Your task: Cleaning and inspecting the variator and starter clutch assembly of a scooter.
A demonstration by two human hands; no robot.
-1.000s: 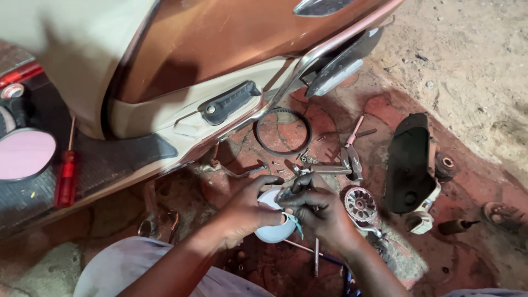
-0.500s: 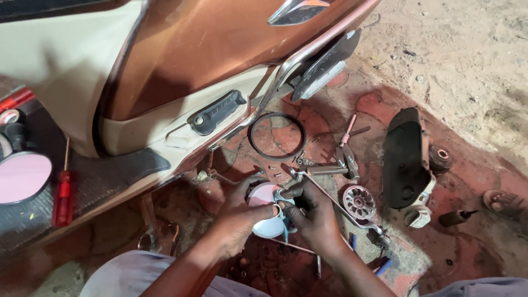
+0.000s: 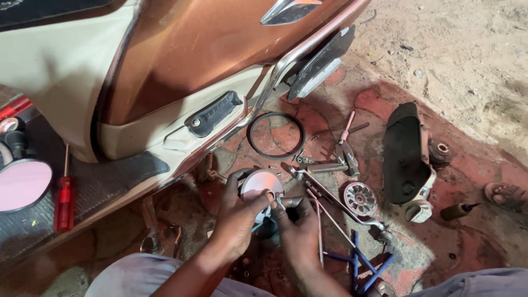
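My left hand (image 3: pixel 237 214) grips a round, pale metal pulley disc (image 3: pixel 262 183), fingers curled around its rim and thumb near its centre. My right hand (image 3: pixel 297 225) is closed around a small dark part just below and right of the disc; what it is cannot be made out. Both hands work low over the red paved ground beside a brown and cream scooter (image 3: pixel 181 71).
A black drive belt (image 3: pixel 275 135), a finned round pulley (image 3: pixel 360 198), a black engine cover (image 3: pixel 406 154), wrenches (image 3: pixel 330 168) and a blue cross wrench (image 3: pixel 357 261) lie on the ground. A red screwdriver (image 3: pixel 64 201) and a round mirror (image 3: pixel 23 184) rest on the footboard.
My hands have shifted a little, and the disc now faces up more in my left hand. The camera view has moved slightly left and down.
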